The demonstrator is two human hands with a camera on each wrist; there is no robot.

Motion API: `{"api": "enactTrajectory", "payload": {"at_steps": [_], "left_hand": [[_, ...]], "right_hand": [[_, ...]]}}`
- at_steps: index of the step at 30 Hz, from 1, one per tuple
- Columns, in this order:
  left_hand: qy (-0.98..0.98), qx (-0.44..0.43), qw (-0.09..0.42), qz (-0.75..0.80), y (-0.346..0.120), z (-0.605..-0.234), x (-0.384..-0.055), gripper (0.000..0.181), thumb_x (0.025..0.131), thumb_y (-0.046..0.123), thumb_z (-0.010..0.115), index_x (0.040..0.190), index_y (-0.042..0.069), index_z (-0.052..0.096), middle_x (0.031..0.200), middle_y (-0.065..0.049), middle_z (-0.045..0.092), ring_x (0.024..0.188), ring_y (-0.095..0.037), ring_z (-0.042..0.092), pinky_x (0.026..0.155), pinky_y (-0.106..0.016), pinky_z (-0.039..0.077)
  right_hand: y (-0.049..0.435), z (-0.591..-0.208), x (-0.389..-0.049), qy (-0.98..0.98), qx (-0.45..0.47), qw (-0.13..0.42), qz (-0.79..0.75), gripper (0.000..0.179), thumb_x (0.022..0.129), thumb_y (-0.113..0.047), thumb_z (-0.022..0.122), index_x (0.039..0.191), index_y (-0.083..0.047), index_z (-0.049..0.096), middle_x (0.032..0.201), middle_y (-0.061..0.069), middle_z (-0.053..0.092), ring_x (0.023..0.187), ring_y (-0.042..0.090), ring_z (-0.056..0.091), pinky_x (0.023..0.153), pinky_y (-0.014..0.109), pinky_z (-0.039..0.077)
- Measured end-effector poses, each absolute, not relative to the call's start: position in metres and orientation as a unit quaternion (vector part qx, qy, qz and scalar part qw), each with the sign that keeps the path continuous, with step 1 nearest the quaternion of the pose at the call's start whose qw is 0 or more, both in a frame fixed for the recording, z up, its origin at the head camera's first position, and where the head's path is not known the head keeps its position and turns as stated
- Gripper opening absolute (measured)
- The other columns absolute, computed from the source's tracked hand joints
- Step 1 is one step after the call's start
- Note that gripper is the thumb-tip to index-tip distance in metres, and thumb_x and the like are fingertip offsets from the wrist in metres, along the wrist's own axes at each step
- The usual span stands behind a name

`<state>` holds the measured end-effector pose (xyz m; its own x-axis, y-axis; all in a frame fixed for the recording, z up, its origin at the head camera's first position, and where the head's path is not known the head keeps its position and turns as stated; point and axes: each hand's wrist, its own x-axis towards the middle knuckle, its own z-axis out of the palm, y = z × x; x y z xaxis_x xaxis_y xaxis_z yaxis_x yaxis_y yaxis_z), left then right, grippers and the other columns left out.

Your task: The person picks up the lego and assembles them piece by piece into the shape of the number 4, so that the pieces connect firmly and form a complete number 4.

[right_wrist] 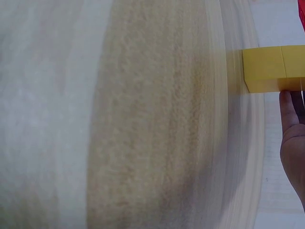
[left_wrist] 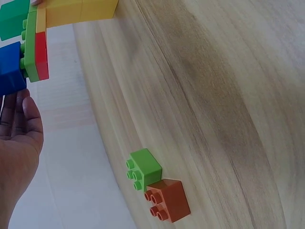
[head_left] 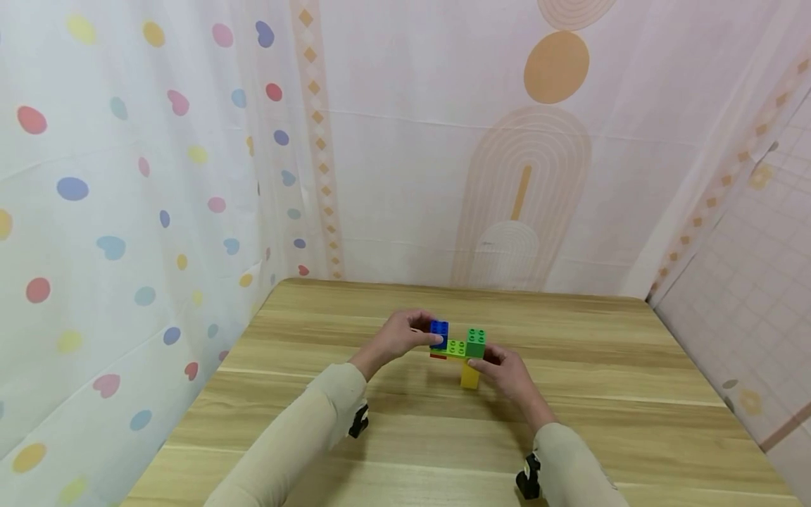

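Observation:
A toy-brick structure stands on the table, its base a yellow brick column (right_wrist: 267,69). Across the top runs a light green plate (head_left: 456,347) with a red piece (left_wrist: 41,56) under its left end. My left hand (head_left: 402,334) pinches a blue brick (head_left: 439,334) on the plate's left end, thumb on the near face. A darker green brick (head_left: 476,343) sits on the right end. My right hand (head_left: 507,372) grips the structure there, its thumb at the joint below the green brick and its fingers hidden behind. In the right wrist view, fingertips touch the yellow column.
In the left wrist view, a lime green brick (left_wrist: 145,168) and an orange-brown brick (left_wrist: 170,200) lie side by side on the wooden table (head_left: 418,451). A patterned curtain (head_left: 393,176) hangs behind the table's far edge and along its left side.

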<state>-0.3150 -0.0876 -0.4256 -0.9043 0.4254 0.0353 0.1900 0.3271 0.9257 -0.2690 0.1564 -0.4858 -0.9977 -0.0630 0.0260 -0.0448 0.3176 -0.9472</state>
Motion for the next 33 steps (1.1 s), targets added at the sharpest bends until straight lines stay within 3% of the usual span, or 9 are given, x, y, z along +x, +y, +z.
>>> {"api": "enactTrajectory", "payload": {"at_steps": [3,9,24,33], "left_hand": [[0.806,0.192,0.111,0.549,-0.0873,-0.4257,-0.3146,0.031,0.089,0.019,0.077,0.117,0.007,0.068,0.105,-0.007,0.066,0.095,-0.020,0.061,0.087,-0.040,0.053],[0.803,0.195,0.115,0.551,-0.0858,-0.4251,-0.3136,0.031,0.089,0.020,0.077,0.117,0.007,0.069,0.104,-0.008,0.066,0.095,-0.021,0.061,0.092,-0.050,0.050],[0.821,0.202,0.109,0.523,-0.0868,-0.4238,-0.3135,0.034,0.089,0.022,0.077,0.119,0.009,0.067,0.105,-0.006,0.065,0.096,-0.020,0.060,0.084,-0.039,0.054],[0.816,0.208,0.111,0.528,-0.0878,-0.4238,-0.3129,0.033,0.088,0.019,0.078,0.118,0.009,0.067,0.105,-0.005,0.065,0.097,-0.021,0.060,0.086,-0.043,0.053]], "right_hand": [[0.1569,-0.4866,-0.2689,0.811,-0.037,0.005,-0.583,0.034,0.091,-0.027,0.074,0.119,-0.008,0.070,0.108,0.004,0.069,0.097,0.019,0.060,0.088,0.037,0.050],[0.1578,-0.4864,-0.2687,0.806,-0.039,0.008,-0.590,0.036,0.090,-0.029,0.075,0.120,-0.009,0.070,0.109,0.004,0.069,0.098,0.019,0.060,0.089,0.037,0.050],[0.1578,-0.4854,-0.2668,0.808,-0.037,0.010,-0.588,0.038,0.090,-0.032,0.075,0.120,-0.009,0.070,0.110,0.004,0.069,0.099,0.020,0.060,0.090,0.038,0.049],[0.1575,-0.4849,-0.2674,0.807,-0.035,0.012,-0.590,0.035,0.090,-0.029,0.075,0.119,-0.011,0.070,0.109,0.004,0.068,0.099,0.020,0.059,0.090,0.038,0.049]]}}
